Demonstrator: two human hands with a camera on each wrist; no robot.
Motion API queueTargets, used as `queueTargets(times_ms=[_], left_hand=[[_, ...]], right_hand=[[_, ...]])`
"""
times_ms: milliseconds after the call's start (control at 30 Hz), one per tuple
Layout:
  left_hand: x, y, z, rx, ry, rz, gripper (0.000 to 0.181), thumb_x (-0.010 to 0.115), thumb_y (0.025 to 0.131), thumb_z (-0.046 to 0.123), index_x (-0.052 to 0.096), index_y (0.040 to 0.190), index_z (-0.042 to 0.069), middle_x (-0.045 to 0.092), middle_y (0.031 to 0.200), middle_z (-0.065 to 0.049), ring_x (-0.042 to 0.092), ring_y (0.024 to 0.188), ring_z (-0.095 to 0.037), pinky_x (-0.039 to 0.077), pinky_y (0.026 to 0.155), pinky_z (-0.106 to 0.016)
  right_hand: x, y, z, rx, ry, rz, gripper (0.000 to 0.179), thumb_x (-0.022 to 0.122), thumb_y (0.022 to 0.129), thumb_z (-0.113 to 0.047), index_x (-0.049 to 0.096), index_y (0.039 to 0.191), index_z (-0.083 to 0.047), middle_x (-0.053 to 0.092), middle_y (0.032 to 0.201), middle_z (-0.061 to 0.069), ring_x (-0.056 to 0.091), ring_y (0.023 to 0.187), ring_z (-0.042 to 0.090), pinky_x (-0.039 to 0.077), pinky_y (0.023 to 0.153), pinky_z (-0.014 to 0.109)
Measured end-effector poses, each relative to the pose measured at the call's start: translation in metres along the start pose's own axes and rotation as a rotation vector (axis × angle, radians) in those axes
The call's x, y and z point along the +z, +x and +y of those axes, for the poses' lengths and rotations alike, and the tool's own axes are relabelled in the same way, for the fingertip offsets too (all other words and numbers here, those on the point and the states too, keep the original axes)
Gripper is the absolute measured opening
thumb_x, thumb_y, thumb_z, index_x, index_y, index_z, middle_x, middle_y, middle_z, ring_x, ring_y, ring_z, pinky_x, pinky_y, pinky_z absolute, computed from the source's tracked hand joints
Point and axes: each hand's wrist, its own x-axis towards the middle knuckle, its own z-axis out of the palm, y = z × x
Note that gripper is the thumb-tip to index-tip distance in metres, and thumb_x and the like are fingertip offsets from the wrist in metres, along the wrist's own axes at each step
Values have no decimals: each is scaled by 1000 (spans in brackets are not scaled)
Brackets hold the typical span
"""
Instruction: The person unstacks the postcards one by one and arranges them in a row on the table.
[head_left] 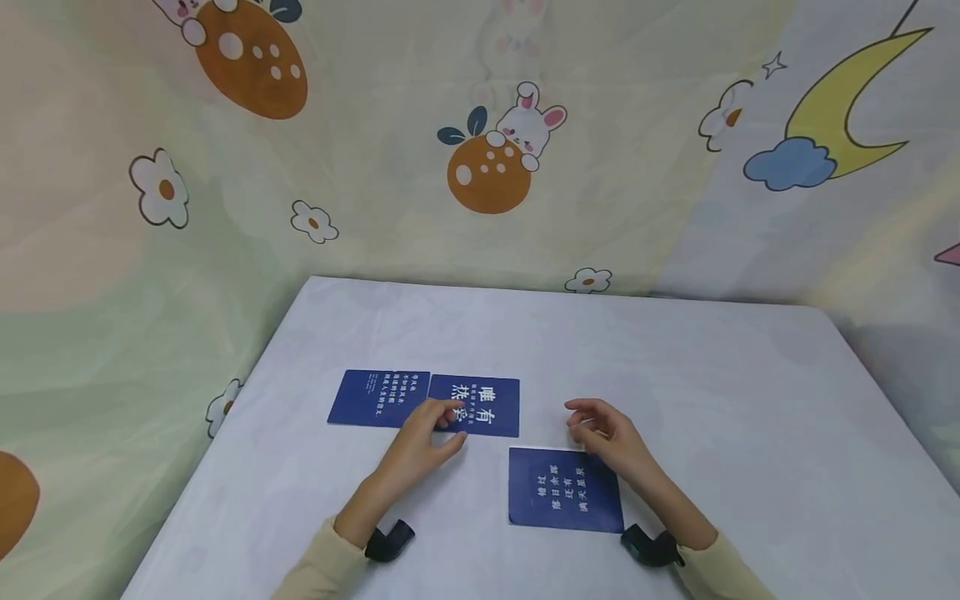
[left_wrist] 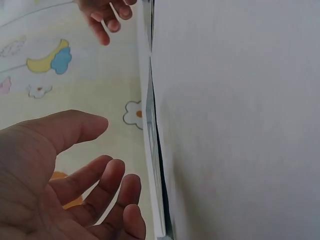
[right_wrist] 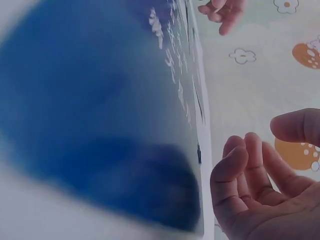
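Observation:
Three dark blue cards with white writing lie flat on the table. At the left is one card (head_left: 356, 400); its right edge meets a second card (head_left: 498, 408) with larger characters. Nearer the person lies a third card (head_left: 555, 500). My left hand (head_left: 418, 446) hovers by the front of the left pair, thumb apart from loosely bent fingers, covering part of both cards. At the third card's far right corner is my right hand (head_left: 617, 437), its fingers relaxed and holding nothing. In the right wrist view that card (right_wrist: 100, 100) looms large and blurred beside the right hand (right_wrist: 265, 190).
The white-covered table (head_left: 712, 367) reaches back to a hanging cloth (head_left: 390, 150) printed with rabbits, flowers and a moon. Dark wrist cameras, one on the left wrist (head_left: 390, 542) and one on the right wrist (head_left: 651, 547), stick out low over the table.

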Motion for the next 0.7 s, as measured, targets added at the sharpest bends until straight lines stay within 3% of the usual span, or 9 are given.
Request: queueTargets(times_ms=[300,433,633,700], left_hand=[[10,-6,10,18,20,-84,40,74,86,14,62,123,6,56,98,2,53,89,-12,50,81,-28],[12,-7,13,36,35,-91,36,73,86,15,63,120,7,57,99,1,56,90,-13,51,82,-29],[14,-9,16,29,69,-100,30,74,86,16,67,113,8,59,97,0,57,89,-14,51,81,-29],[16,-10,17,33,72,-121,29,73,86,17,67,113,8,60,98,0,56,90,-14,51,82,-29]], right_hand=[[-12,-14,5,26,-76,9,21,65,92,-10,67,110,0,66,103,17,58,81,14,50,64,23],[-18,-21,6,46,-131,12,20,65,93,-13,68,109,-1,67,105,14,57,82,12,48,66,23],[-30,-31,10,79,-177,-22,22,65,93,-15,66,111,-2,66,105,13,56,78,11,46,56,25],[-34,-35,12,56,-188,-47,23,65,93,-13,65,112,0,66,105,14,56,77,10,47,54,25]])
